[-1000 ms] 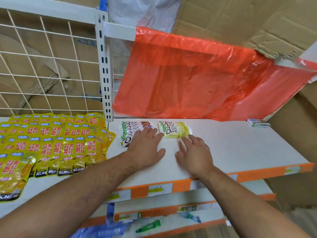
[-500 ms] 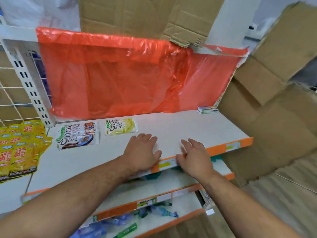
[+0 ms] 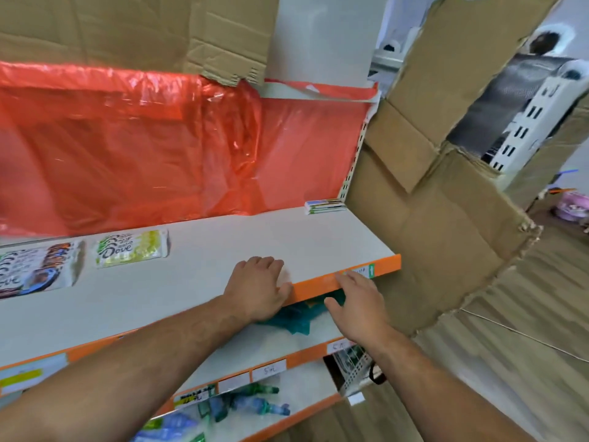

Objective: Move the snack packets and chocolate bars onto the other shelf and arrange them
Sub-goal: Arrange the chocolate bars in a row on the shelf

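Glossy red plastic sheet (image 3: 143, 148), matt shelf (image 3: 255, 237)

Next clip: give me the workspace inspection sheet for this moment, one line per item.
Surface: white shelf, orange front edge.
Job's things: green Dove pack and Dove stack lie flat at its left, apart.
Clutter: small boxes in back right corner.
Grippers: left hand flat on shelf front; right hand open at the orange edge; neither holds anything.
Cables: nothing seen.
Surroundings: red plastic sheet behind, cardboard at right, teal packets on shelf below.
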Available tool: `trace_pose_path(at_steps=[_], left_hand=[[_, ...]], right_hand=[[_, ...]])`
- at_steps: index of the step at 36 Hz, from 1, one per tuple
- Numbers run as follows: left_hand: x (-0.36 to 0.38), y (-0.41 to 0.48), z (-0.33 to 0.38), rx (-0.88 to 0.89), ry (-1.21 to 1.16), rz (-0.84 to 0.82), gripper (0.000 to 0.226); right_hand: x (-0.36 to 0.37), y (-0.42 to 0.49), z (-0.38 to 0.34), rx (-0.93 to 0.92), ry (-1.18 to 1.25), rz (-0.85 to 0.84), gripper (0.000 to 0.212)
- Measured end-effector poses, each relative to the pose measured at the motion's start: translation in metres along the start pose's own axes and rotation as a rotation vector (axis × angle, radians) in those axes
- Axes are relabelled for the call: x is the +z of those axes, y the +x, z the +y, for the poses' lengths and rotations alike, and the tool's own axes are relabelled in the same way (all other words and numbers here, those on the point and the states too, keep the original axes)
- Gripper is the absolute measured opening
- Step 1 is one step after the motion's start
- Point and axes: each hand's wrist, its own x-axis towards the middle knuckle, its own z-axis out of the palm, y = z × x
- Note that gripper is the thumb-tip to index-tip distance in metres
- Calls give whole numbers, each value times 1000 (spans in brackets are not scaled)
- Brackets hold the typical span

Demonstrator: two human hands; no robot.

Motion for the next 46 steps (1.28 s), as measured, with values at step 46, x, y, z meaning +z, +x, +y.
trace_pose_path(at_steps=[46], left_hand=[[69, 344, 0, -83, -224, 33, 36]], right_hand=[[2, 332, 86, -5, 72, -155, 59]])
